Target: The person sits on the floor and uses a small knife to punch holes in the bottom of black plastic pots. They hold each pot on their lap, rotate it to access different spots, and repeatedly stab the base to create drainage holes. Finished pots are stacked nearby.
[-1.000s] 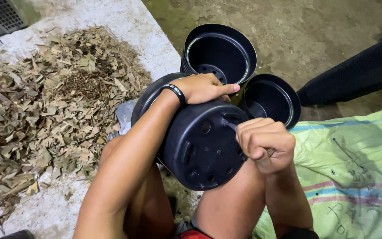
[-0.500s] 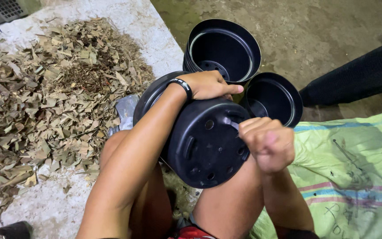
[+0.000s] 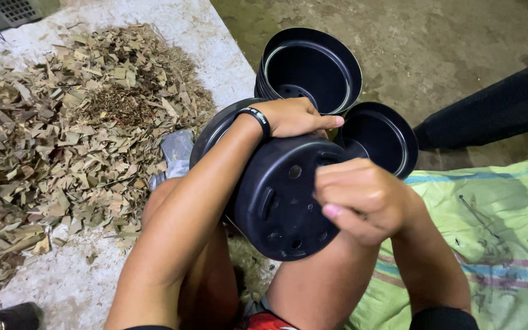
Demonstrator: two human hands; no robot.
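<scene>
A black plastic pot (image 3: 276, 201) lies on its side across the person's knees, its holed base turned up toward the camera. The left hand (image 3: 294, 116) is curled over the pot's upper wall, fingers wrapped around the far side, a dark band on the wrist. The right hand (image 3: 362, 198) is bunched closed against the right part of the base, fingers folded in and the thumb tucked low; it presses on the pot, though whether something small is pinched inside the fist is hard to make out from this angle. Behind the held pot, a rim (image 3: 212, 131) shows at its left, seemingly the mouth of the same pot or one nested with it. Two more black pots stand open on the ground just beyond: a larger stack (image 3: 310, 67) at the top and a smaller pot (image 3: 380, 137) to its right, the latter close behind the right hand. To the left a heap of dry leaves (image 3: 68, 128) spreads over a pale concrete slab (image 3: 203, 36), with a crumpled clear bag (image 3: 175, 150) at its edge near the left forearm. A green striped sack (image 3: 496, 232) lies under the right arm. A dark sleeve-like shape (image 3: 496, 110) crosses the upper right.
</scene>
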